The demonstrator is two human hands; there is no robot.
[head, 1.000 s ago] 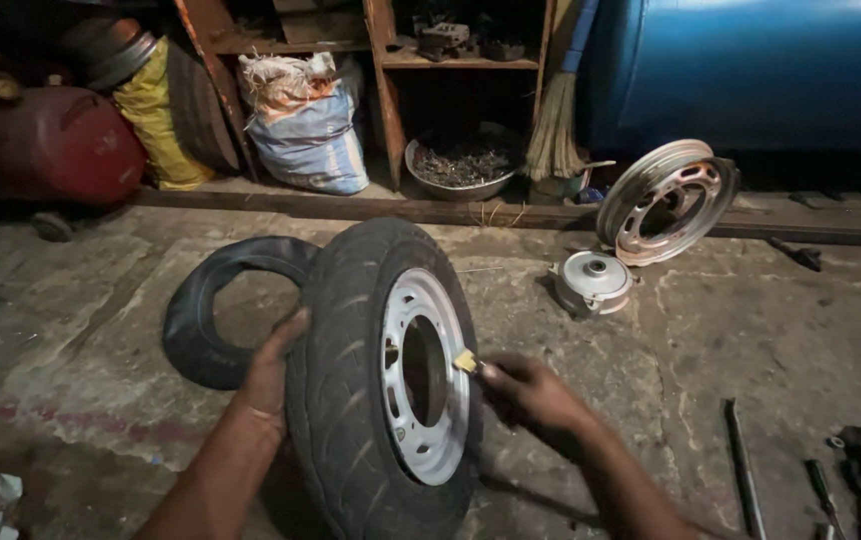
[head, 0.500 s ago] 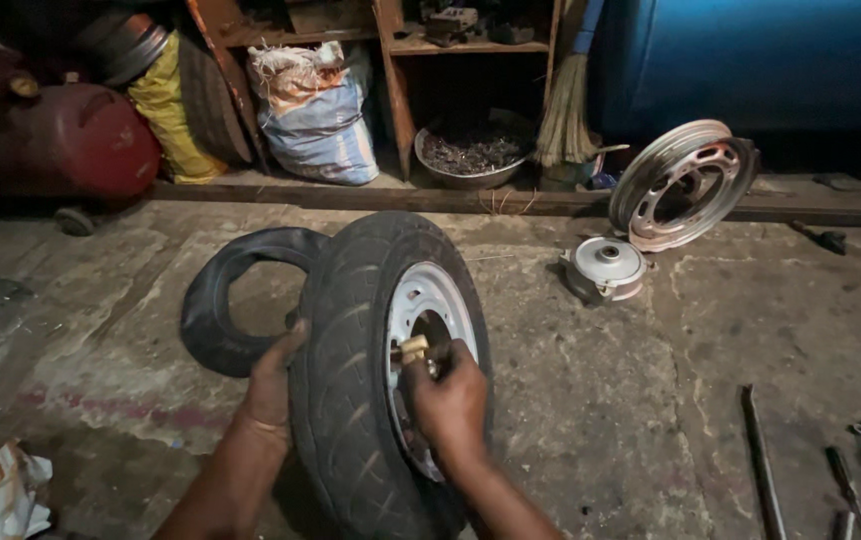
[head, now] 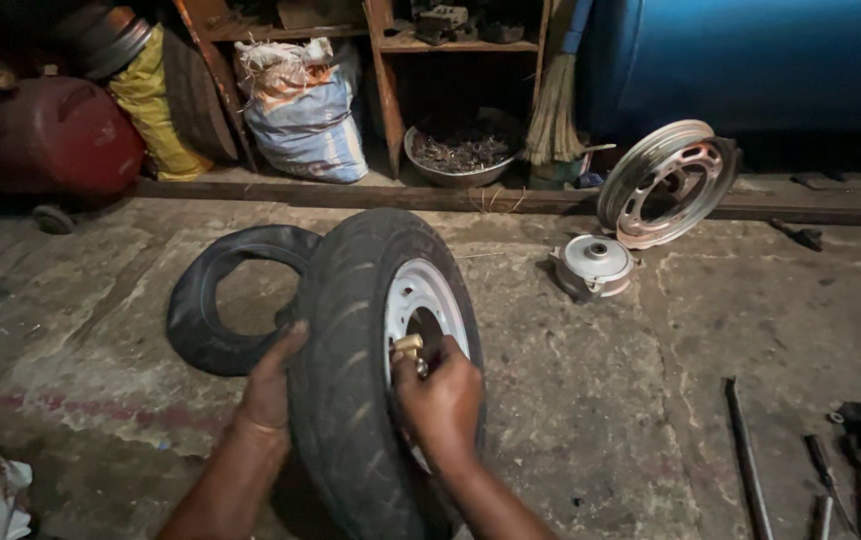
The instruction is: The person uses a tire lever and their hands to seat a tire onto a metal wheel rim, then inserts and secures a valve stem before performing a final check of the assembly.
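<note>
Tyre (head: 350, 370) stands upright on concrete floor (head: 600, 400), left hand (head: 270, 385) fingers curled over tread to steady it, right hand (head: 440, 400) fingers pinched on brass valve (head: 408, 347) at white rim (head: 430, 300); best keep tyre braced and valve square to rim hole

One mounted tyre (head: 350, 370) on a white rim stands on the workshop floor, with one loose inner tube (head: 212, 300) beside it. One bare wheel rim (head: 662, 183) and one metal hub drum (head: 593, 264) lie beyond. One sack (head: 302, 110), one metal bowl (head: 460, 155), one broom (head: 555, 115) and two hands are visible.
</note>
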